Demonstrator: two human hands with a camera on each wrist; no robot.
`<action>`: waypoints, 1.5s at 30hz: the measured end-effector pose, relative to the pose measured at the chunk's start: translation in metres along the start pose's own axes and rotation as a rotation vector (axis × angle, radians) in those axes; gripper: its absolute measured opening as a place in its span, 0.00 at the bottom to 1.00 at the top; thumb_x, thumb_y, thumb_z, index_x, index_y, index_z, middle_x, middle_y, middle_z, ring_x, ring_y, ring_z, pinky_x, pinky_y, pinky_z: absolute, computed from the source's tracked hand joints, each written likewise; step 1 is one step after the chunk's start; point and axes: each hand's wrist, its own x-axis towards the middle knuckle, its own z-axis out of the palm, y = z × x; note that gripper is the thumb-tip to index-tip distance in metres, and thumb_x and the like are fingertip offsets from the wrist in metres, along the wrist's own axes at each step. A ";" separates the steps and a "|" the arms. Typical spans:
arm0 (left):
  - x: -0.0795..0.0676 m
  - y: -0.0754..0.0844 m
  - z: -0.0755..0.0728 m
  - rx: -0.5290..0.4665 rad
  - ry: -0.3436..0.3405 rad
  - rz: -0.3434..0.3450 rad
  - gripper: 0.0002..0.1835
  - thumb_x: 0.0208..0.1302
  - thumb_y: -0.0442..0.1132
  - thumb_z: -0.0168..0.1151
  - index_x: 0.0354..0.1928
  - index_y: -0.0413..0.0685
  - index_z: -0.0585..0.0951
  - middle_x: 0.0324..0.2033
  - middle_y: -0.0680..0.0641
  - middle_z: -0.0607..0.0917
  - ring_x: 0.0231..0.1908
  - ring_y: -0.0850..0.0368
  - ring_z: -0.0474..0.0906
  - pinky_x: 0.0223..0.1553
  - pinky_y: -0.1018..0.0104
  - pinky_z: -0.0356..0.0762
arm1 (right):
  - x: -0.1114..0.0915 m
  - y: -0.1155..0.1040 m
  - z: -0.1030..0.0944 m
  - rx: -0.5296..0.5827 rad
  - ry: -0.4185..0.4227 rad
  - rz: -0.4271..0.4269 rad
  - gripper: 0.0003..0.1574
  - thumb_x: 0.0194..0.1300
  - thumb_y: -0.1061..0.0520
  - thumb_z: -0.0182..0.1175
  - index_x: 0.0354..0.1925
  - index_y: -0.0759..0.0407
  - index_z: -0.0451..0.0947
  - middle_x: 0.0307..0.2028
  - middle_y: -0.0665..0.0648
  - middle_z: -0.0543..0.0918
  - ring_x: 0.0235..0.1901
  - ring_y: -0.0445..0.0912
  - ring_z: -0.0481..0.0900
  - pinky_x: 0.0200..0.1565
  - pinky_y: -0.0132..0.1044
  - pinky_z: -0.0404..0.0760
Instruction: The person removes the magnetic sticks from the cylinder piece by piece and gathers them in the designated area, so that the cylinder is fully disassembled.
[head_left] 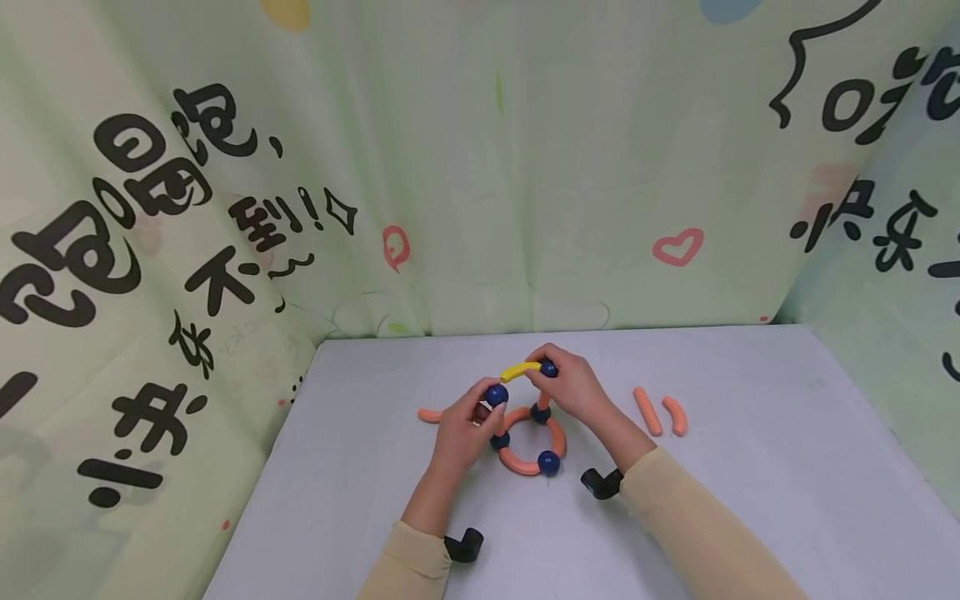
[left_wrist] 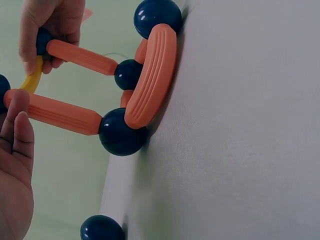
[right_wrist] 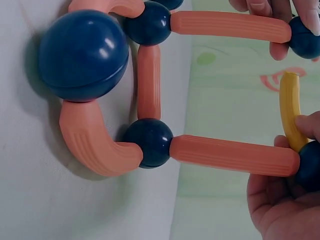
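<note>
On the table stands a ring of curved orange rods (head_left: 520, 466) joined by blue balls (head_left: 548, 462). Two straight orange rods rise from it, each topped by a blue ball. My left hand (head_left: 461, 433) grips the left top ball (head_left: 497, 394) and its upright rod (left_wrist: 65, 114). With my right hand (head_left: 573, 387) I hold the other top ball (head_left: 549, 368) and pinch a yellow curved rod (head_left: 520, 371) against it. The yellow rod's free end (right_wrist: 290, 76) points toward the left ball, a small gap apart in the right wrist view.
Two loose orange rods, one straight (head_left: 647, 411) and one curved (head_left: 675, 415), lie to the right. Another orange rod (head_left: 429, 415) shows past my left hand. A separate blue ball (left_wrist: 101, 230) sits on the table (head_left: 750, 467). A printed curtain (head_left: 465, 167) hangs behind the far edge.
</note>
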 end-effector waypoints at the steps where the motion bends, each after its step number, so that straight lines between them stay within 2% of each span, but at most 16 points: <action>1: 0.000 0.000 0.000 -0.002 0.002 -0.004 0.19 0.68 0.46 0.63 0.60 0.62 0.77 0.31 0.53 0.82 0.26 0.63 0.73 0.25 0.73 0.75 | 0.000 0.000 0.000 0.005 -0.002 0.005 0.15 0.68 0.49 0.63 0.51 0.50 0.76 0.45 0.56 0.84 0.34 0.47 0.78 0.42 0.39 0.84; 5: -0.001 -0.001 0.000 -0.033 0.013 -0.053 0.18 0.69 0.49 0.62 0.59 0.68 0.77 0.26 0.54 0.79 0.22 0.62 0.71 0.22 0.72 0.71 | 0.000 -0.001 -0.001 0.030 -0.018 -0.002 0.16 0.68 0.49 0.63 0.52 0.51 0.77 0.47 0.56 0.83 0.38 0.48 0.79 0.46 0.42 0.85; 8: -0.001 -0.001 -0.001 -0.053 0.011 -0.067 0.19 0.69 0.50 0.62 0.60 0.66 0.77 0.24 0.53 0.79 0.21 0.62 0.70 0.21 0.72 0.71 | 0.001 0.000 -0.002 0.024 -0.021 -0.019 0.16 0.68 0.50 0.63 0.52 0.51 0.77 0.50 0.56 0.81 0.41 0.49 0.80 0.48 0.43 0.85; 15: -0.002 0.000 -0.001 -0.114 -0.009 -0.065 0.19 0.69 0.49 0.61 0.61 0.64 0.76 0.32 0.51 0.83 0.23 0.64 0.75 0.25 0.73 0.76 | 0.003 0.003 -0.003 0.037 -0.045 -0.054 0.17 0.67 0.53 0.62 0.54 0.52 0.74 0.52 0.57 0.75 0.43 0.50 0.79 0.50 0.44 0.84; 20: -0.002 0.002 -0.001 -0.130 -0.006 -0.082 0.19 0.69 0.48 0.62 0.61 0.65 0.76 0.38 0.51 0.84 0.25 0.63 0.77 0.28 0.73 0.79 | 0.001 0.006 -0.009 0.034 -0.085 -0.079 0.23 0.64 0.58 0.58 0.58 0.52 0.71 0.55 0.58 0.72 0.48 0.52 0.76 0.53 0.47 0.82; 22: -0.002 0.002 -0.001 -0.131 -0.005 -0.094 0.19 0.69 0.47 0.62 0.61 0.68 0.75 0.37 0.51 0.85 0.25 0.63 0.77 0.29 0.73 0.79 | -0.001 0.007 -0.013 0.039 -0.098 -0.096 0.26 0.63 0.59 0.56 0.60 0.52 0.70 0.56 0.58 0.71 0.51 0.53 0.74 0.55 0.50 0.80; 25: -0.002 0.002 -0.001 -0.126 0.001 -0.111 0.19 0.69 0.46 0.62 0.61 0.70 0.75 0.29 0.52 0.84 0.23 0.62 0.76 0.26 0.73 0.77 | -0.004 0.009 -0.018 0.053 -0.110 -0.125 0.28 0.63 0.59 0.56 0.62 0.51 0.70 0.59 0.58 0.71 0.53 0.53 0.73 0.56 0.52 0.77; 27: -0.002 0.002 -0.002 -0.120 0.005 -0.118 0.20 0.69 0.45 0.62 0.61 0.70 0.75 0.24 0.52 0.83 0.22 0.61 0.75 0.24 0.72 0.75 | -0.006 0.011 -0.020 0.053 -0.112 -0.145 0.28 0.63 0.59 0.57 0.63 0.50 0.69 0.61 0.56 0.71 0.53 0.52 0.72 0.55 0.50 0.76; 33: -0.002 0.002 -0.002 -0.131 0.000 -0.127 0.20 0.69 0.44 0.62 0.61 0.69 0.75 0.24 0.53 0.83 0.23 0.61 0.76 0.25 0.71 0.76 | -0.013 0.020 -0.025 0.091 -0.081 -0.186 0.26 0.66 0.58 0.61 0.62 0.50 0.71 0.60 0.54 0.72 0.51 0.50 0.72 0.53 0.46 0.76; 38: -0.001 0.001 -0.003 -0.130 -0.015 -0.150 0.18 0.70 0.49 0.60 0.60 0.73 0.74 0.24 0.55 0.83 0.23 0.59 0.76 0.27 0.70 0.77 | -0.018 0.026 -0.026 0.130 -0.078 -0.190 0.26 0.68 0.56 0.61 0.63 0.49 0.71 0.59 0.53 0.73 0.51 0.49 0.74 0.54 0.48 0.76; 41: -0.001 -0.001 -0.002 -0.147 -0.024 -0.159 0.18 0.70 0.50 0.60 0.60 0.75 0.74 0.25 0.55 0.84 0.25 0.54 0.79 0.29 0.69 0.78 | -0.020 0.026 -0.026 0.127 -0.079 -0.187 0.27 0.69 0.54 0.61 0.65 0.49 0.70 0.59 0.53 0.74 0.50 0.48 0.75 0.54 0.46 0.77; 45: -0.002 -0.001 -0.002 -0.171 -0.030 -0.162 0.19 0.70 0.50 0.60 0.60 0.74 0.74 0.25 0.54 0.85 0.26 0.53 0.82 0.32 0.69 0.80 | -0.023 0.026 -0.024 0.118 -0.074 -0.156 0.28 0.70 0.53 0.60 0.66 0.46 0.69 0.60 0.53 0.75 0.49 0.48 0.76 0.52 0.43 0.78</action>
